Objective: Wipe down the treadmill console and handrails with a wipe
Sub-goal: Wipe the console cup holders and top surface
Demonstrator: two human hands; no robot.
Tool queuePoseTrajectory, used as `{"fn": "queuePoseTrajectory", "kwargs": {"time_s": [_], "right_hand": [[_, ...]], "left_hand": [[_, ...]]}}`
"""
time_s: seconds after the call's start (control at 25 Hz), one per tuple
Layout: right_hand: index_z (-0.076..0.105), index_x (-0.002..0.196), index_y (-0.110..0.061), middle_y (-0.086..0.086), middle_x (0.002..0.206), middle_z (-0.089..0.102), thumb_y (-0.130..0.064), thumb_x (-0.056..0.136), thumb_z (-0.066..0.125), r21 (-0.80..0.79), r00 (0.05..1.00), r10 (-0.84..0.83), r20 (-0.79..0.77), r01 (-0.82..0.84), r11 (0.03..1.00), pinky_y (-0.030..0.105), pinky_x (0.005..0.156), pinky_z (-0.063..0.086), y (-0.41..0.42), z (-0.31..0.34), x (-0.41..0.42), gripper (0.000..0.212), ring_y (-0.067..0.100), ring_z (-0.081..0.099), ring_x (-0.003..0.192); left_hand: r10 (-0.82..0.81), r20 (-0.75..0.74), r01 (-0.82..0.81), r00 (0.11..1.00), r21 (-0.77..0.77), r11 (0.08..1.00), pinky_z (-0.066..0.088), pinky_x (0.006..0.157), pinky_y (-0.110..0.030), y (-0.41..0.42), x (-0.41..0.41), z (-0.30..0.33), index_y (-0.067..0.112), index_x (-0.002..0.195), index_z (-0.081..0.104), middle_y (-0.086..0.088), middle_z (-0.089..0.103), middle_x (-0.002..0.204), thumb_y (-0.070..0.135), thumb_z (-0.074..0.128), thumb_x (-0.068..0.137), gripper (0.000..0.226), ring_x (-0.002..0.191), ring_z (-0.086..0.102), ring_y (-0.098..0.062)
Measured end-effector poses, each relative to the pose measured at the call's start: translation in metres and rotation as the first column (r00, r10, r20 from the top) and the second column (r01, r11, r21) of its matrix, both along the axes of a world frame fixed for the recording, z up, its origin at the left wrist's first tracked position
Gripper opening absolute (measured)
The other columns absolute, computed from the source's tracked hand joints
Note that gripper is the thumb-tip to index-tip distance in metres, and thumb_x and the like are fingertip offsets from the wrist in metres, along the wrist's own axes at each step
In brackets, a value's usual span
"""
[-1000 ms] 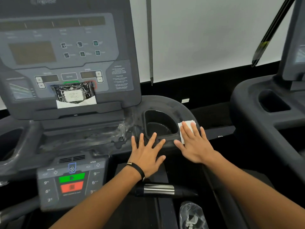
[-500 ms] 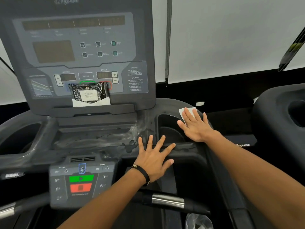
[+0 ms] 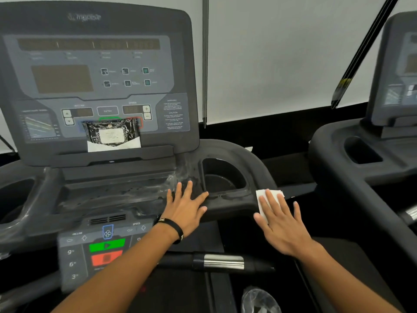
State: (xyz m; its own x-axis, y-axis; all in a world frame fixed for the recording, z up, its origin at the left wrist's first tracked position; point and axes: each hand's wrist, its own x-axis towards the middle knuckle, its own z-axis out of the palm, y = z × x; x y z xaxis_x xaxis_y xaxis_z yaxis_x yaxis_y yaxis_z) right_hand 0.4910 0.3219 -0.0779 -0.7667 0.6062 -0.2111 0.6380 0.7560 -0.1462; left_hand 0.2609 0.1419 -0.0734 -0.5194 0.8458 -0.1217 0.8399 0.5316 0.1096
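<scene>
my right hand presses the white wipe flat, fingers straight, on the console's right corner just right of the cup holder. my left hand lies flat and spread on the console, holding nothing. the wipe could slide off that curved edge if i push outward. near my left wrist, the keypad reads "speed", "incline", 9, 6, 3; the brand name above is too blurred to read.

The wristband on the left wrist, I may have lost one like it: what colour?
Black, with small pale lettering; the wristband shows in the head view.
</scene>
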Motion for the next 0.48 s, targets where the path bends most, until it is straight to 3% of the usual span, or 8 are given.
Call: {"fn": "queuePoseTrajectory", "kwargs": {"time_s": [0.12, 0.24, 0.48], "right_hand": [[-0.015, 0.157, -0.033, -0.012, 0.162, -0.028, -0.069, 0.092, -0.002, -0.054, 1.0, -0.003, -0.002, 0.003, 0.999, 0.053, 0.12, -0.016, 0.027, 0.0, -0.035, 0.075, 0.019, -0.029, 0.149], [-0.01, 0.159, -0.03, -0.008, 0.165, -0.024, -0.07, 0.094, 0.002, -0.048, 0.999, 0.04, -0.016, -0.041, 0.998, 0.054, 0.121, -0.014, 0.068, -0.001, -0.093, 0.077, 0.022, -0.027, 0.15], [-0.014, 0.158, -0.028, -0.004, 0.166, -0.019, -0.074, 0.093, 0.004, -0.033, 0.981, 0.192, 0.023, -0.191, 0.981, 0.052, 0.118, -0.017, 0.102, 0.004, -0.241, 0.082, 0.029, -0.019, 0.152]], "left_hand": [[0.02, 0.05, -0.022, 0.999, 0.052, 0.998, 0.009, 0.121, -0.048, -0.006, -0.005, 0.001, 0.035, 0.151, 0.016, -0.017, -0.003, 0.161, 0.039, 0.04, 0.1, 0.057, 0.148, -0.005, -0.034], [0.029, 0.074, -0.034, 0.997, 0.073, 0.997, 0.01, 0.121, -0.047, -0.003, -0.008, 0.007, 0.031, 0.152, 0.014, -0.015, 0.001, 0.161, 0.038, 0.046, 0.097, 0.064, 0.149, -0.001, -0.03], [0.018, 0.021, -0.018, 1.0, 0.006, 1.0, -0.001, 0.121, -0.043, 0.005, -0.018, 0.014, 0.029, 0.153, 0.009, -0.015, 0.01, 0.16, 0.043, 0.056, 0.091, 0.079, 0.149, 0.007, -0.028]]}}
